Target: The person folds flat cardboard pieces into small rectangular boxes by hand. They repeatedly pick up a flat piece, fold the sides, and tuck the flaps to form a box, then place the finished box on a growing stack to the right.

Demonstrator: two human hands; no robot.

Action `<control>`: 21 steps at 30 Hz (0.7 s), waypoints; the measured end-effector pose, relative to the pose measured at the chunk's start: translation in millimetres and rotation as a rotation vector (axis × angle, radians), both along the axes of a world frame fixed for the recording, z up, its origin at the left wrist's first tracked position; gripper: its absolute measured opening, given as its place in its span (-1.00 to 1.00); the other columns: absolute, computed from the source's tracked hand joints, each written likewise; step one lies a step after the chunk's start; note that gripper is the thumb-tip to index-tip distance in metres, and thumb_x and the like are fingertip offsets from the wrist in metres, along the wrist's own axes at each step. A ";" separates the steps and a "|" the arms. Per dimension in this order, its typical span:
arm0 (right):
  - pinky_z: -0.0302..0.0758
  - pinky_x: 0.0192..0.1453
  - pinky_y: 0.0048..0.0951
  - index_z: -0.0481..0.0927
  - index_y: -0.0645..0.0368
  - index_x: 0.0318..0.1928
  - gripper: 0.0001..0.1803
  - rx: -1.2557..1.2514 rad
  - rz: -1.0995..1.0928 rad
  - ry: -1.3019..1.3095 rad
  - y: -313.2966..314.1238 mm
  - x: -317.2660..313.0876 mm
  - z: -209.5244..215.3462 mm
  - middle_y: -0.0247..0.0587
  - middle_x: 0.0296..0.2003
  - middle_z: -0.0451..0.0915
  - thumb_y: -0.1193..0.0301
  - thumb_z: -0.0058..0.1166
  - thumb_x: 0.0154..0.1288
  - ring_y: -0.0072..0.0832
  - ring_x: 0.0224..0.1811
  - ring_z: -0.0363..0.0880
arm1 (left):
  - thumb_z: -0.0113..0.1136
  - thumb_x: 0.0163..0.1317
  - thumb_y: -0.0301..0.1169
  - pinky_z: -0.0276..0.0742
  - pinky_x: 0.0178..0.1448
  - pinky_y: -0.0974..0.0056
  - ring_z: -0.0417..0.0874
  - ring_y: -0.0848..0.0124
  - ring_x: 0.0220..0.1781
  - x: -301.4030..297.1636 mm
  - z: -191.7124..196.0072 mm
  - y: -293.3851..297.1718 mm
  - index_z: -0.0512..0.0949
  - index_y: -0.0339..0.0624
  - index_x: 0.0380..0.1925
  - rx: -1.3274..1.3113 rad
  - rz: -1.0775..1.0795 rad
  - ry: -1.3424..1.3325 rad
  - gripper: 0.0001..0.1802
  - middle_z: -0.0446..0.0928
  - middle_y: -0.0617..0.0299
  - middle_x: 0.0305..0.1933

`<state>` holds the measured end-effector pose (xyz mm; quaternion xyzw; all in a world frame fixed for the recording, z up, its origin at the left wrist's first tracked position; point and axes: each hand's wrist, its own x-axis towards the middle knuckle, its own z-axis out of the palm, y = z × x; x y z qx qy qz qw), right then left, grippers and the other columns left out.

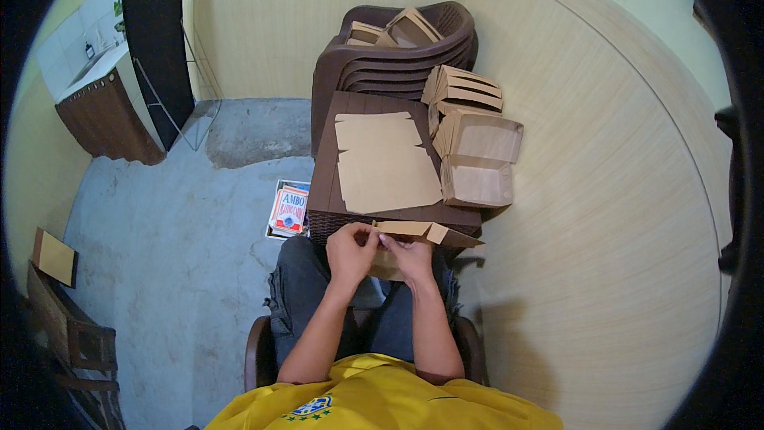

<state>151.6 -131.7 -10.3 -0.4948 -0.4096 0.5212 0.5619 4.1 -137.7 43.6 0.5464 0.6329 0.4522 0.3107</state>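
Over my lap, at the near edge of the table, both hands grip a partly folded brown cardboard box. My left hand pinches its left corner, fingertips closed on the board. Close beside it, my right hand is closed on the same corner area, thumb against the card. One panel of the box stretches out to the right, creased and bent. Part of the card hangs below my hands between my knees. Just beyond lies a flat, notched cardboard sheet on the brown table.
Folded cardboard boxes stand along the table's right side, one with its lid open. More boxes sit on stacked brown plastic chairs behind. A container with printed packs rests on the floor at left. A pale panelled wall curves along the right.
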 end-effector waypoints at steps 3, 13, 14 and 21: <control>0.71 0.16 -0.25 0.70 0.22 0.24 -0.53 -0.179 -0.059 0.011 8.0 2.4 -7.3 -0.23 0.10 0.79 0.33 0.50 0.42 -0.35 0.08 0.77 | 0.52 0.28 -0.41 0.78 -0.04 0.17 0.88 0.26 -0.13 7.4 4.1 0.2 0.76 -0.35 -0.21 0.083 0.000 -0.234 -0.79 0.82 0.03 -0.17; 0.65 0.29 -0.26 0.60 0.16 0.34 -0.54 0.019 -0.191 -0.408 10.1 4.9 -49.5 -0.18 0.22 0.69 0.35 0.37 0.54 -0.32 0.25 0.68 | 0.39 0.31 -0.59 0.71 0.04 0.04 0.80 -0.09 -0.05 7.9 -13.5 3.8 0.63 -0.36 -0.12 0.478 -0.101 0.029 -0.82 0.73 -0.11 -0.11; 0.65 0.29 -0.25 0.58 0.16 0.35 -0.54 0.058 -0.198 -0.640 10.5 6.5 -53.0 -0.18 0.22 0.69 0.34 0.34 0.56 -0.31 0.26 0.68 | 0.38 0.30 -0.59 0.70 0.04 0.01 0.77 -0.15 -0.04 8.7 -13.8 3.0 0.63 -0.36 -0.12 0.454 -0.101 0.038 -0.82 0.71 -0.12 -0.11; 0.67 0.31 -0.17 0.56 0.19 0.35 -0.50 0.116 -0.047 0.213 12.1 7.6 -76.1 -0.14 0.19 0.68 0.09 0.14 0.66 -0.24 0.22 0.69 | 0.44 0.22 -0.58 0.67 0.06 -0.11 0.72 -0.25 0.03 4.3 -16.4 2.5 0.49 -0.35 0.04 0.396 -0.156 0.148 -0.58 0.63 -0.16 -0.03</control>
